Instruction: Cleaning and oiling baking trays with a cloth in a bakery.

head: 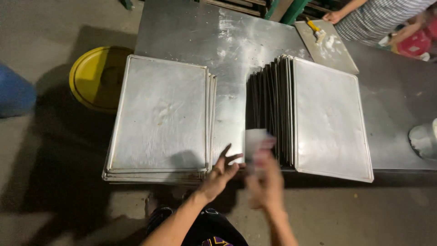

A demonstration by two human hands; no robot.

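Your left hand (220,172) is released, fingers spread, at the tabletop (227,50) edge between two baking-tray stacks (159,114) (327,118). Your blurred right hand (266,175) grasps a pale scraper (255,141).

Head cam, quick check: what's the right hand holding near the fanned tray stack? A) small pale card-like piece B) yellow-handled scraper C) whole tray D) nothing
A: the right hand, motion-blurred, grips a small pale card-like piece by the near edge of the fanned tray stack; the left hand is open and holds nothing.
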